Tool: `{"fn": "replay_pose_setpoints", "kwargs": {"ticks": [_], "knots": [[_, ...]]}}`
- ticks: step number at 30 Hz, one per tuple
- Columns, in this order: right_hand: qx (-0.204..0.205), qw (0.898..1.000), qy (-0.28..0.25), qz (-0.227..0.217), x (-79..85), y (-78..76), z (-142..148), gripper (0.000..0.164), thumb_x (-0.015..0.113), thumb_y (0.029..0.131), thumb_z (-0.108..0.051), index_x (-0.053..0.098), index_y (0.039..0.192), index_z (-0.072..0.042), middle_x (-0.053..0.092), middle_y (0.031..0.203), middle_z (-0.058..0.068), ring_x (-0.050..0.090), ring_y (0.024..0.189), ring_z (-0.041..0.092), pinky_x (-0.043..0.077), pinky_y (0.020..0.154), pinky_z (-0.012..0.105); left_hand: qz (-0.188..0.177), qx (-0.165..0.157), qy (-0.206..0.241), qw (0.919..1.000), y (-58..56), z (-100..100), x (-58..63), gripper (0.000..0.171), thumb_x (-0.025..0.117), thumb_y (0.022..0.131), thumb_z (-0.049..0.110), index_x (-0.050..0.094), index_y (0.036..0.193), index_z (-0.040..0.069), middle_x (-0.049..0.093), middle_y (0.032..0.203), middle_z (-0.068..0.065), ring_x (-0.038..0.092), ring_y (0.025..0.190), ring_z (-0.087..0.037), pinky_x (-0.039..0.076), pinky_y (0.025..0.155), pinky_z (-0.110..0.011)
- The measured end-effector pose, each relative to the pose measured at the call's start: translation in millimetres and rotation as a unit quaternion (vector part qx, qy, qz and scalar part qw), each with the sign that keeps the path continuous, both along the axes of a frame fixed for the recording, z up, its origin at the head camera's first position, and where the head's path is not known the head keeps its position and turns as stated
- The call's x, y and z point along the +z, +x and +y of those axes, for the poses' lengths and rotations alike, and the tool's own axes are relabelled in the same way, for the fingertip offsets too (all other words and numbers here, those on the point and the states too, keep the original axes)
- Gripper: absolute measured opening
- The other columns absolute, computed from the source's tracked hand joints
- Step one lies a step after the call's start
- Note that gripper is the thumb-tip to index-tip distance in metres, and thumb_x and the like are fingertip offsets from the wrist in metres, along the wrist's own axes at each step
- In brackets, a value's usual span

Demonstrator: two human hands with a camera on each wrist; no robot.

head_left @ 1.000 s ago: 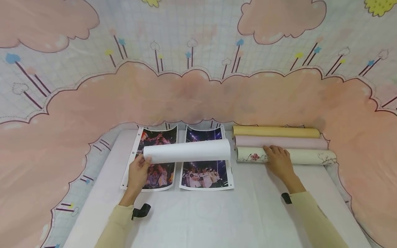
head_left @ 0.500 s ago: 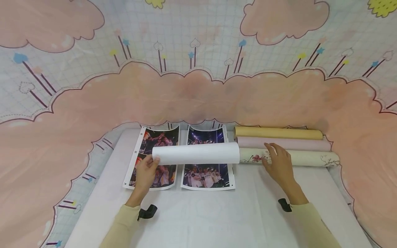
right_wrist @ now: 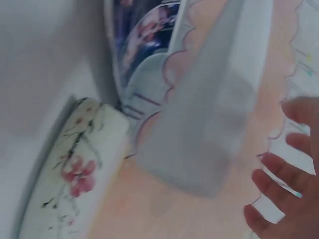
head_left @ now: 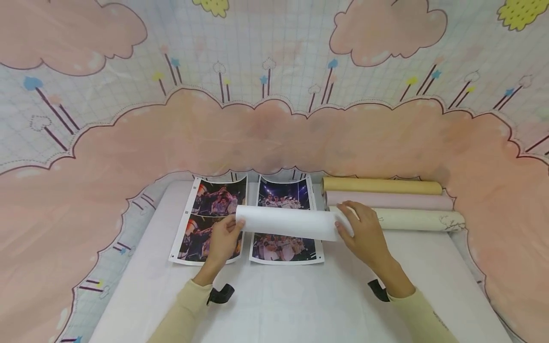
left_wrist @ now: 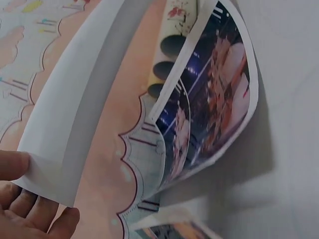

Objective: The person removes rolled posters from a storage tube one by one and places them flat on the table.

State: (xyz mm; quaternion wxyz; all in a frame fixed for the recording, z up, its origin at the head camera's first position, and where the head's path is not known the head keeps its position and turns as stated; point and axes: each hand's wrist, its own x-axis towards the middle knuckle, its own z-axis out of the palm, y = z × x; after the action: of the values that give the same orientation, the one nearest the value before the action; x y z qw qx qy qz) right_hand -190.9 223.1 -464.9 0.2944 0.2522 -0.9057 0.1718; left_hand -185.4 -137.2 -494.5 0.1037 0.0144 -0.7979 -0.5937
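Note:
A curled white sheet of paper (head_left: 285, 223) is held up above two photo prints in the head view. My left hand (head_left: 223, 240) pinches its left end, thumb on top and fingers beneath, as the left wrist view of the paper (left_wrist: 75, 109) also shows. At the sheet's right end is my right hand (head_left: 366, 233), its fingers spread. The right wrist view has those fingers (right_wrist: 281, 172) relaxed and apart from the paper (right_wrist: 194, 129). Under the sheet lie the left photo print (head_left: 214, 197) and the right photo print (head_left: 283, 190), edges curling upward.
Three rolls lie side by side at the back right of the white table (head_left: 300, 300): a yellow roll (head_left: 381, 186), a pale pink roll (head_left: 394, 200) and a cream roll with flower branches (head_left: 416, 220). A cloud-patterned cloth (head_left: 274, 138) hangs behind.
My left hand has moved right with the white sheet. My right hand has lifted off the flowered roll and come left to the sheet's right end.

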Motion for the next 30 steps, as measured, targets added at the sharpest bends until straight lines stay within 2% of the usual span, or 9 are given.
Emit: {"fn": "replay_pose_setpoints", "kwargs": {"ticks": [5,8,13,18,23,27,30], "knots": [[0.023,0.995,0.084,-0.04,10.4,12.2,-8.9,0.061,0.075,0.082,-0.04,0.056,0.134,-0.015,0.057,0.135,0.013,0.052,0.124,0.035,0.038,0.104,0.058,0.005,-0.01,-0.009,0.9999,0.7,16.9,0.2,0.03,0.063,0.096,0.014,0.066,0.119,-0.005,0.07,0.113,-0.026,0.069,0.106,-0.037,0.054,0.092,-0.048],[0.019,0.992,0.115,-0.05,12.3,15.2,-8.0,0.07,0.08,0.077,-0.044,0.054,0.136,-0.017,0.056,0.136,0.012,0.051,0.127,0.035,0.037,0.106,0.059,0.008,-0.013,-0.002,0.9999,-0.7,23.6,1.3,0.029,0.063,0.096,0.016,0.067,0.116,-0.004,0.071,0.111,-0.024,0.07,0.104,-0.035,0.055,0.091,-0.047],[0.002,0.99,0.131,-0.049,11.4,14.0,-4.5,0.079,0.087,0.07,-0.04,0.052,0.139,-0.018,0.056,0.137,0.012,0.05,0.128,0.035,0.036,0.108,0.059,0.031,-0.005,0.01,0.9994,-3.7,30.7,8.9,0.028,0.066,0.094,0.018,0.069,0.112,-0.003,0.072,0.107,-0.024,0.071,0.101,-0.034,0.056,0.089,-0.047],[-0.01,0.99,0.126,-0.065,7.8,13.3,-2.7,0.085,0.092,0.065,-0.033,0.051,0.138,-0.016,0.054,0.139,0.012,0.051,0.126,0.036,0.039,0.105,0.057,0.014,-0.015,0.022,0.9995,-2.5,36.1,12.0,0.028,0.069,0.092,0.02,0.071,0.108,-0.002,0.073,0.107,-0.021,0.071,0.101,-0.032,0.057,0.089,-0.043],[-0.01,0.991,0.11,-0.079,4.7,13.9,-0.5,0.077,0.092,0.064,-0.026,0.055,0.13,-0.011,0.056,0.137,0.013,0.055,0.123,0.037,0.048,0.098,0.055,0.002,-0.014,0.033,0.9994,-1.0,37.1,10.2,0.029,0.073,0.089,0.025,0.071,0.107,0.002,0.074,0.107,-0.018,0.071,0.102,-0.03,0.057,0.089,-0.042],[0.009,0.992,0.1,-0.079,4.1,13.7,3.4,0.066,0.089,0.07,-0.029,0.058,0.127,-0.013,0.058,0.134,0.012,0.058,0.12,0.036,0.049,0.098,0.053,0.027,-0.015,0.036,0.9989,-0.9,34.2,10.9,0.028,0.074,0.087,0.025,0.072,0.103,0.002,0.074,0.104,-0.016,0.071,0.101,-0.028,0.058,0.084,-0.032],[0.027,0.994,0.09,-0.056,5.5,10.8,7.7,0.058,0.084,0.076,-0.025,0.06,0.128,-0.016,0.061,0.13,0.01,0.059,0.117,0.035,0.049,0.098,0.053,0.054,-0.012,0.036,0.9978,-0.6,32.8,12.2,0.025,0.075,0.086,0.021,0.072,0.101,0.0,0.074,0.103,-0.017,0.071,0.1,-0.029,0.057,0.083,-0.033]]}}
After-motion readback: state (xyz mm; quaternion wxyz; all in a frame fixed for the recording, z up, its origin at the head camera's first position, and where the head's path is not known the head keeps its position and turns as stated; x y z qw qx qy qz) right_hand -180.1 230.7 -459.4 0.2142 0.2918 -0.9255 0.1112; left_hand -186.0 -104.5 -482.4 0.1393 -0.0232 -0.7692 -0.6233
